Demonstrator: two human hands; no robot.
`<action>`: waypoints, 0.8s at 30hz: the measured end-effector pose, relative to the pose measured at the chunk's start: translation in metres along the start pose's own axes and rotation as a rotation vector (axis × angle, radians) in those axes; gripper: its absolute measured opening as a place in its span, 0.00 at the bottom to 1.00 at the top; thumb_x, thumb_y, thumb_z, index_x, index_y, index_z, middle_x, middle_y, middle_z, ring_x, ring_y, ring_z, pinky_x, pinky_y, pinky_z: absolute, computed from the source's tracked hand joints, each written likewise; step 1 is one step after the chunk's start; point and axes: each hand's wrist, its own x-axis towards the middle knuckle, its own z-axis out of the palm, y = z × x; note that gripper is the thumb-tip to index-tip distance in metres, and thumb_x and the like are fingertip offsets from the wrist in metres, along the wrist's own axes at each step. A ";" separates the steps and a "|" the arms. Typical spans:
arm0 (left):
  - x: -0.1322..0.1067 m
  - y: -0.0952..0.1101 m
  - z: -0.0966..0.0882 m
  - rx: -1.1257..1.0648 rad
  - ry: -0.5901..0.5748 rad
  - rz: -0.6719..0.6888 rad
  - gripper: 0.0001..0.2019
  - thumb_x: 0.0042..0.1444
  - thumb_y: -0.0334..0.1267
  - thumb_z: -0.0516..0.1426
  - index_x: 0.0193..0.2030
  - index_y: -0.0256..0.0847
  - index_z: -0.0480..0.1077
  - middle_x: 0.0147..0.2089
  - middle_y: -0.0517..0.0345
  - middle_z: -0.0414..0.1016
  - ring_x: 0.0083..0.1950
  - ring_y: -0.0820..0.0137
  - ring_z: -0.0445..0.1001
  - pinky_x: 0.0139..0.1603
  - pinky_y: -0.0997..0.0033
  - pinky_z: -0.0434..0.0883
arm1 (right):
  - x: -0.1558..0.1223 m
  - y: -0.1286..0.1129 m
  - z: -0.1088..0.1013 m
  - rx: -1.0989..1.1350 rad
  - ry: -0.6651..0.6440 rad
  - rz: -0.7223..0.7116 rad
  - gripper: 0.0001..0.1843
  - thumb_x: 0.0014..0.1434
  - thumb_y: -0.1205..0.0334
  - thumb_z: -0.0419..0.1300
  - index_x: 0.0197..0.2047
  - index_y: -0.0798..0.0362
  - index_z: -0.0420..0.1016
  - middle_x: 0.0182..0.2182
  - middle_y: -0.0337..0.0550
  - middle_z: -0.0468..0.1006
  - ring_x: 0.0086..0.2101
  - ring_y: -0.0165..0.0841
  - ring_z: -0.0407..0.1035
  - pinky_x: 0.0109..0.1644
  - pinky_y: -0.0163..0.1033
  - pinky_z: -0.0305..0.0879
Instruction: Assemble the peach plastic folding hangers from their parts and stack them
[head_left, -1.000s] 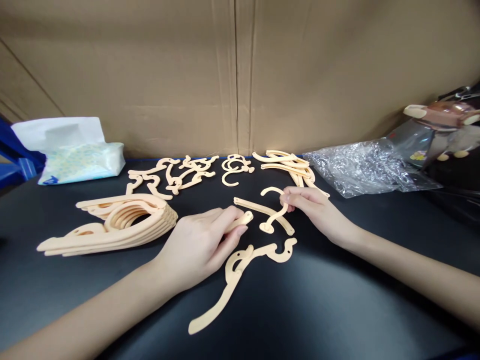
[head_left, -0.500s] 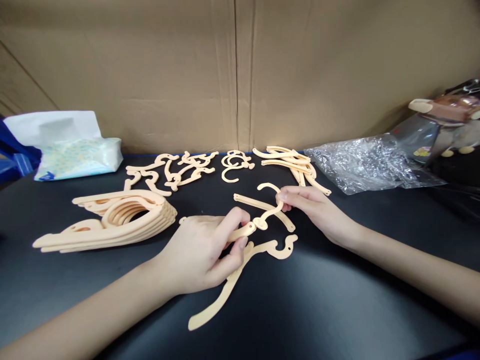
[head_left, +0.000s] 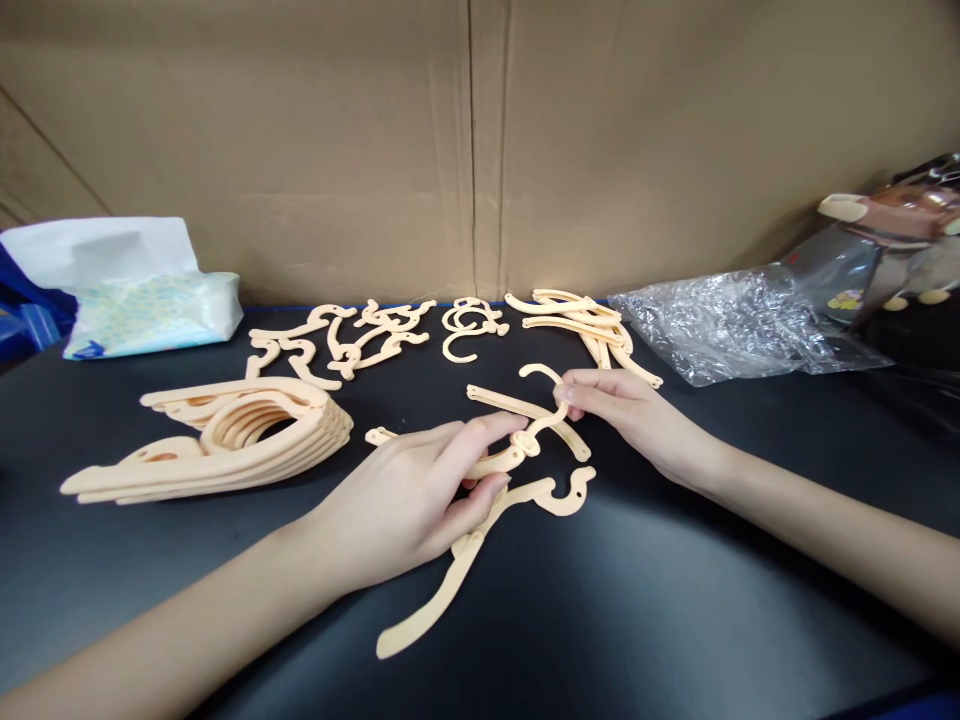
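Observation:
My left hand [head_left: 409,495] pinches a cream plastic hanger arm [head_left: 491,463] just above the black table [head_left: 675,600]. My right hand [head_left: 622,410] grips a small cream hook piece [head_left: 544,405], whose round end meets the tip of the arm by my left fingertips. A straight cream bar [head_left: 525,412] lies behind the hook. A long curved hanger arm [head_left: 465,560] lies flat under my left fingers.
A stack of assembled cream hangers [head_left: 225,440] sits at the left. Loose hanger parts [head_left: 352,340], hooks [head_left: 469,325] and bars [head_left: 585,325] lie along the cardboard wall. A tissue pack [head_left: 142,300] stands far left, crumpled clear plastic [head_left: 735,325] at right.
My left hand lifted the arm piece and slid it right. My right hand brought the hook's round end down to it, so the two pieces now touch.

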 end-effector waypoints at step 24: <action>0.004 0.002 0.001 0.029 0.085 -0.079 0.11 0.63 0.45 0.56 0.50 0.44 0.68 0.22 0.71 0.66 0.19 0.78 0.64 0.22 0.80 0.57 | -0.001 0.003 0.002 -0.090 0.013 -0.061 0.19 0.64 0.54 0.53 0.23 0.52 0.61 0.23 0.33 0.58 0.27 0.29 0.53 0.32 0.36 0.51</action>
